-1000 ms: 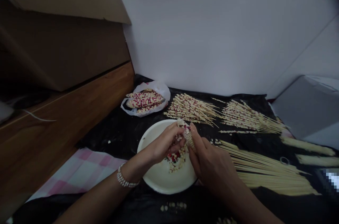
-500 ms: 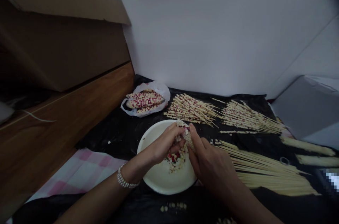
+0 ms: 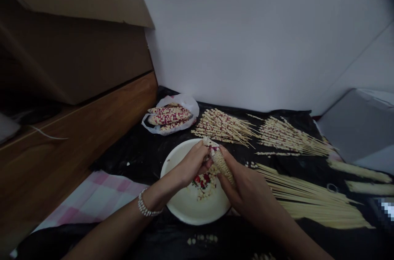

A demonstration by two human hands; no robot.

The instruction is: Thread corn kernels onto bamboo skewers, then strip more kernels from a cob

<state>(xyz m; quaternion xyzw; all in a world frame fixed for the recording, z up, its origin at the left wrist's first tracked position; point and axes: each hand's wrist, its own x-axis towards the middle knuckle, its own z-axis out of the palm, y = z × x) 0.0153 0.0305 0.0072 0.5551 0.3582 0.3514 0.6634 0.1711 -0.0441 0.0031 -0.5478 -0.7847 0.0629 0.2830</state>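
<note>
Over a white bowl (image 3: 181,206), a corn cob (image 3: 222,163) is held between my two hands. Much of the cob is bare of kernels, with some purple and white ones left near its upper end. My left hand (image 3: 192,165), with a beaded bracelet on the wrist, grips that upper end; its fingertips are partly hidden. Wrapped round the lower right side of the cob is my right hand (image 3: 246,182). Loose kernels (image 3: 203,194) lie in the bottom of the bowl, where a red pattern shows.
A plastic bag (image 3: 192,108) holds several speckled corn cobs (image 3: 169,117). Two piles of kernel-threaded skewers (image 3: 220,126) lie behind, bare sticks (image 3: 320,200) at right, near stripped cobs (image 3: 369,188). A cardboard box (image 3: 92,55) stands left, a wall (image 3: 246,38) behind.
My right hand has turned slightly and shifted a little lower, so more of the stripped cob shows. The left hand keeps its grip near the top end.
</note>
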